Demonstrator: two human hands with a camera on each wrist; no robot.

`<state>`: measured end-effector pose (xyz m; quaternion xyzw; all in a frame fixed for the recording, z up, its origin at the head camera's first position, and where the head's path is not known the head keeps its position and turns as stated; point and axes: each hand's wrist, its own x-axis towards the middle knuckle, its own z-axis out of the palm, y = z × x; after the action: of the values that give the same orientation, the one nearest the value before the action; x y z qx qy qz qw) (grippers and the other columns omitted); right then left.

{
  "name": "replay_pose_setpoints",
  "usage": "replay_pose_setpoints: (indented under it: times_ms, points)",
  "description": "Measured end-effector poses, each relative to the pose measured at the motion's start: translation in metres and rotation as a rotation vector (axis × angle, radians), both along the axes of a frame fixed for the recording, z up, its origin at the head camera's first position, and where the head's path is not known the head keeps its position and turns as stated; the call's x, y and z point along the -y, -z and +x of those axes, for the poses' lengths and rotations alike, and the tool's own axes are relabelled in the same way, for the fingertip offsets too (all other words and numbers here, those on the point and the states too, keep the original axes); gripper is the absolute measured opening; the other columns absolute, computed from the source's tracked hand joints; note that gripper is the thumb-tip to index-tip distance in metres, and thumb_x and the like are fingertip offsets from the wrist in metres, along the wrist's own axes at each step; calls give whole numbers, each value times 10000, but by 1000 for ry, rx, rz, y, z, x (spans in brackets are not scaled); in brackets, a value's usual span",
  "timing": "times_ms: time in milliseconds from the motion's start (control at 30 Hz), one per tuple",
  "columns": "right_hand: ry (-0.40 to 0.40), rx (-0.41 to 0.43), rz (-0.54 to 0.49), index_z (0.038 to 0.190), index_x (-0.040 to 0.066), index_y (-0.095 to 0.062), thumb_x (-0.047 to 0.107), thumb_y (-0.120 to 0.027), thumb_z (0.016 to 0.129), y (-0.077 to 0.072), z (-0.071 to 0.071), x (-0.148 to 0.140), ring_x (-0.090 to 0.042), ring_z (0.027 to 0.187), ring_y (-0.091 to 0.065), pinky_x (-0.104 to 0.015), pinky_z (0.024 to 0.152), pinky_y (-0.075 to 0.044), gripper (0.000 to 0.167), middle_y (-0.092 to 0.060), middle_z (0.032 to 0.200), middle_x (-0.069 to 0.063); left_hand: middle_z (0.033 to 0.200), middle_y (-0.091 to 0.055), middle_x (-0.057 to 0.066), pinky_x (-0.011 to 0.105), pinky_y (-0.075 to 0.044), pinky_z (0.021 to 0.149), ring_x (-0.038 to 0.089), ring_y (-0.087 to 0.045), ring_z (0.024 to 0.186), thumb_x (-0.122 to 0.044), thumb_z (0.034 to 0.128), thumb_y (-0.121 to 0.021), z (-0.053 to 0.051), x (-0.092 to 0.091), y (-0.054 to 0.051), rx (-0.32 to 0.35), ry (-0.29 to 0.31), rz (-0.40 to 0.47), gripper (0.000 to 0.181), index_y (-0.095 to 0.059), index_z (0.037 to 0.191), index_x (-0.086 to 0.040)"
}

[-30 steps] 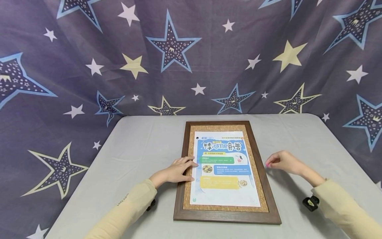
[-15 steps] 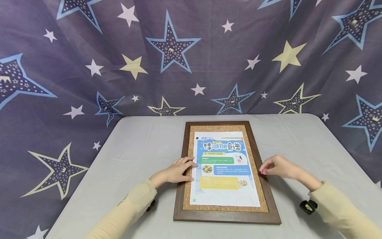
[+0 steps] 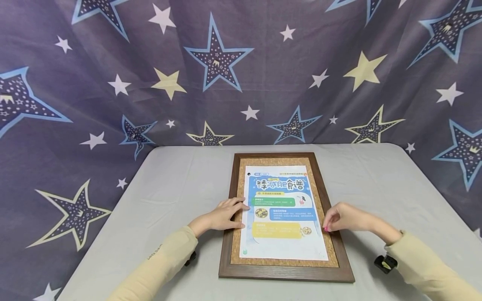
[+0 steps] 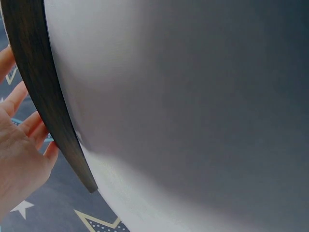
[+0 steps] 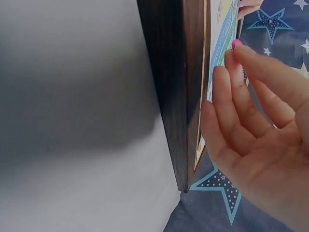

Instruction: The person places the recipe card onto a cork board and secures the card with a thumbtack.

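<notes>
A brown-framed cork board lies on the table, bearing a printed, colourful sheet of paper. My left hand rests across the board's left side, its spread fingertips on the sheet's left edge. In the left wrist view, the fingers reach past the wooden frame. My right hand is over the right side of the frame, close to the sheet's right edge. Between thumb and index finger it pinches a small pink push pin; only its head shows. Whether the pin touches the board cannot be told.
A black pin sits at the sheet's upper left corner and an orange one at its upper right. A small green spot marks the lower left. The grey-covered table meets a star-patterned curtain behind.
My right hand has moved left and toward me with the pink push pin, from beside the board to over its right side. The left hand has stayed in place.
</notes>
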<state>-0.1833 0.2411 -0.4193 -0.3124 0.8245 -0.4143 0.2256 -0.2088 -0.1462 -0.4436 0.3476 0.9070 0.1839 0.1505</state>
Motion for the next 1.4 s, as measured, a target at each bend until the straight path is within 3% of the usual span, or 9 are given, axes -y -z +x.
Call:
replay_pose_setpoints:
  times_ms: [533, 767, 1400]
  points:
    - [-164, 118, -55, 766, -35, -651, -53, -642, 695, 1, 11, 13, -68, 620, -603, -264, 573, -511, 74, -659, 718, -23, 1424, -219, 140, 523, -148, 1010, 340, -187, 1295, -356, 846, -571, 0, 0, -1, 1, 6, 11, 491, -440, 1270, -143]
    - [-214, 112, -69, 752, -32, -653, -66, -644, 693, 0, 14, 19, -42, 605, -585, -250, 552, -505, 69, -655, 707, -10, 1420, -224, 147, 528, -153, 1006, 347, -191, 1291, -351, 846, -573, 1, -1, -3, 2, 8, 16, 487, -446, 1264, -136]
    - [-211, 142, -2, 730, -9, -651, -26, -659, 695, -3, 26, 24, -14, 583, -548, -219, 538, -483, 40, -641, 694, -46, 1427, -214, 140, 519, -148, 1012, 340, -189, 1295, -356, 848, -569, 0, -1, -2, 8, 6, 7, 495, -436, 1275, -144]
